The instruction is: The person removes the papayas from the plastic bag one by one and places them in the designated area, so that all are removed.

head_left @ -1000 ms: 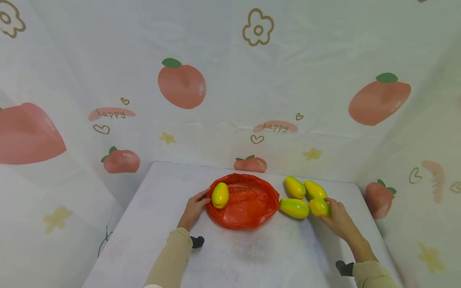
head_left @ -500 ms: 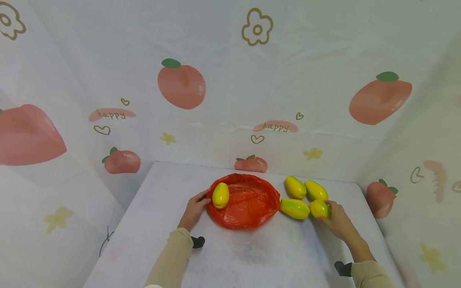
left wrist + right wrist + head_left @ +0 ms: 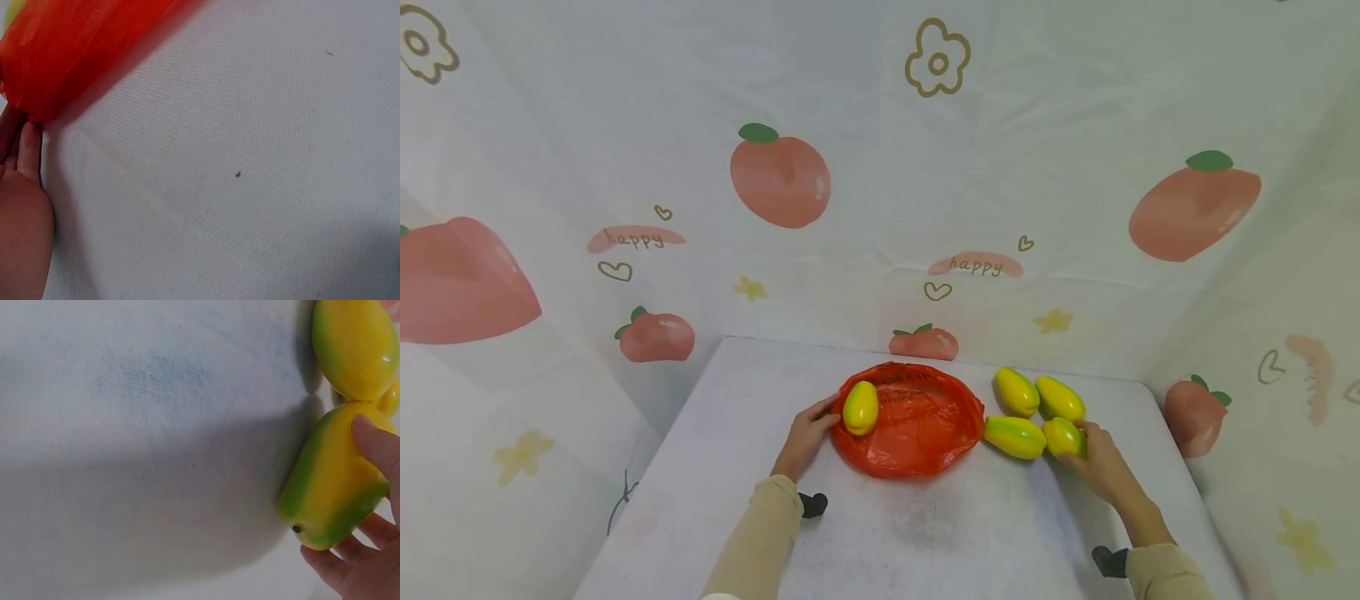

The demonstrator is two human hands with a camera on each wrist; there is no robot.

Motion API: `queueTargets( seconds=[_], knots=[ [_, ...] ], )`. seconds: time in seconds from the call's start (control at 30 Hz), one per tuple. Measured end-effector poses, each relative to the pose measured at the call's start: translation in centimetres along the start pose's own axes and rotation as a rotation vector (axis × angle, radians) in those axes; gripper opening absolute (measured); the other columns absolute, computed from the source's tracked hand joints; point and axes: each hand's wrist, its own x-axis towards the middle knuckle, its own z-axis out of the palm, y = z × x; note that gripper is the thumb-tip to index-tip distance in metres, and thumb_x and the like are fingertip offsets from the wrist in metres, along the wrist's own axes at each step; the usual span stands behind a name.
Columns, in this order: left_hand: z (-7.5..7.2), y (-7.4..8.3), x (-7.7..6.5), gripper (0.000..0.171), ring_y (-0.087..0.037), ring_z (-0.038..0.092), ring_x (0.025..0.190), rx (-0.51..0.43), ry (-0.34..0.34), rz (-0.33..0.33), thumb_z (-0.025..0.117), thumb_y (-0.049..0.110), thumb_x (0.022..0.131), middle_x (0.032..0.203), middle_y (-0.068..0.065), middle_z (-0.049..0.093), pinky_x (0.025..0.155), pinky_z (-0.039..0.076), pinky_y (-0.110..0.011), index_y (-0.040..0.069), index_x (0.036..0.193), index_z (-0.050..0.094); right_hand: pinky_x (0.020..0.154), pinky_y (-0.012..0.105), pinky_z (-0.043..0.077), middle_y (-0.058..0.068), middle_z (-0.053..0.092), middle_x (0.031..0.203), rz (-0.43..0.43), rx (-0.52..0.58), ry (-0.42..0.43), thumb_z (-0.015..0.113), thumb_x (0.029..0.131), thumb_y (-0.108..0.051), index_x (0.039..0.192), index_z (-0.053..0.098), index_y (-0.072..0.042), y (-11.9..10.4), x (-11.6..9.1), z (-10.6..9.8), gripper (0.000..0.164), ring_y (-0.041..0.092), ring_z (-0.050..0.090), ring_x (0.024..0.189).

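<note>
A red plastic bag [image 3: 917, 433] lies spread in a round, its mouth wide, with one yellow-green papaya [image 3: 861, 408] on its left side. My left hand [image 3: 805, 437] pinches the bag's left rim between thumb and fingers; the left wrist view catches the fingertips partly under the red film [image 3: 69, 62]. On the right, my right hand [image 3: 1103, 462] grips a papaya [image 3: 340, 475], thumb on top and fingers below its end. That papaya rests beside another papaya [image 3: 1015, 437], their ends meeting. Behind them lie two more papayas, one left [image 3: 1017, 392] and one right [image 3: 1060, 398].
All of this stands on a white table [image 3: 910, 542] with a wall sheet [image 3: 865, 275] printed with peaches close behind and at both sides. Black straps [image 3: 812, 505] show at the cuffs. A thin cord [image 3: 622, 500] hangs at the left table edge.
The right hand and its papaya have shifted slightly left and toward me, beside the front papaya. The left hand and the bag stay in place.
</note>
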Motion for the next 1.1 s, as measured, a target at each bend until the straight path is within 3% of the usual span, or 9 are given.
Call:
queueTargets(
  seconds=[0.27, 0.57, 0.83, 1.1],
  knots=[
    [0.1, 0.1, 0.1, 0.045, -0.028, 0.040, 0.152, -0.007, 0.014, 0.013, 0.061, 0.024, 0.100, 0.156, -0.003, 0.052, 0.126, 0.033, -0.049, 0.027, 0.145, 0.059, 0.114, 0.072, 0.033, 0.042, 0.036, 0.143, 0.006, -0.013, -0.008, 0.070, 0.096, -0.029, 0.148, 0.026, 0.015, 0.0, 0.0, -0.2, 0.081, 0.055, 0.042, 0.129],
    [0.1, -0.1, 0.1, 0.045, -0.028, 0.039, 0.152, -0.009, 0.009, 0.016, 0.060, 0.025, 0.100, 0.157, -0.003, 0.051, 0.126, 0.032, -0.050, 0.028, 0.145, 0.059, 0.109, 0.074, 0.037, 0.046, 0.036, 0.141, -0.063, -0.047, 0.035, 0.066, 0.098, -0.033, 0.148, 0.026, 0.016, -0.5, -0.5, -0.9, 0.081, 0.061, 0.042, 0.128],
    [0.0, -0.1, 0.0, 0.045, -0.029, 0.040, 0.152, 0.008, 0.003, 0.002, 0.060, 0.026, 0.101, 0.157, -0.004, 0.051, 0.125, 0.034, -0.051, 0.028, 0.145, 0.058, 0.110, 0.075, 0.036, 0.047, 0.032, 0.143, -0.052, -0.092, 0.071, 0.061, 0.100, -0.040, 0.151, 0.022, 0.016, -2.1, -0.3, -2.4, 0.085, 0.062, 0.038, 0.128],
    [0.0, -0.1, 0.0, 0.045, -0.029, 0.040, 0.151, -0.021, 0.004, 0.001, 0.060, 0.025, 0.100, 0.157, -0.003, 0.052, 0.125, 0.034, -0.051, 0.027, 0.145, 0.059, 0.105, 0.081, 0.033, 0.048, 0.027, 0.145, -0.099, -0.162, 0.135, 0.055, 0.101, -0.053, 0.153, 0.020, 0.013, -3.8, -0.1, -3.3, 0.091, 0.069, 0.029, 0.128]
  ],
)
